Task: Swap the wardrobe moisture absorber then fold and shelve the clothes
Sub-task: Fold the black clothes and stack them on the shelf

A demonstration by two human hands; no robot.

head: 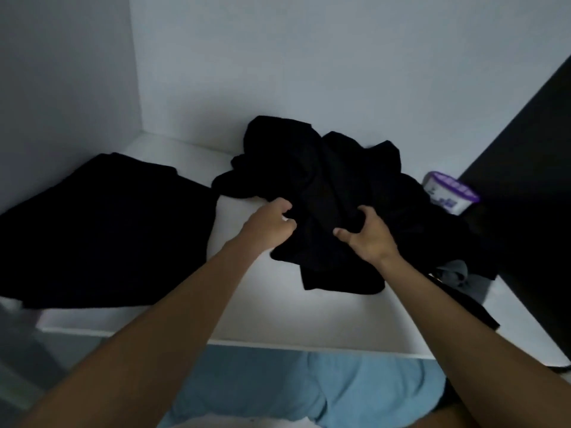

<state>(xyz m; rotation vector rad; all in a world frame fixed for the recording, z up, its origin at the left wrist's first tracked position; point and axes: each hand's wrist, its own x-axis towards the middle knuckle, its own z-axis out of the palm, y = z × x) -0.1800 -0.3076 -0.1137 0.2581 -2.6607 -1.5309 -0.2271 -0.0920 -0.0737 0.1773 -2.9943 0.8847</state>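
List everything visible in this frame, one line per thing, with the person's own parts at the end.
shelf: one, white, wardrobe interior, under everything.
flat garment: one, black, left side of the shelf.
clothes pile: one, black, crumpled, centre of the shelf; how many garments it holds cannot be told.
moisture absorber: one, white with purple top, back right, behind the pile.
grey garment: one, grey, front right, partly under the pile.
side panel: one, dark, right edge.
blue fabric: one, light blue, below the shelf's front edge.
left hand: fingers curled at the pile's left edge.
right hand: grips the pile's front.
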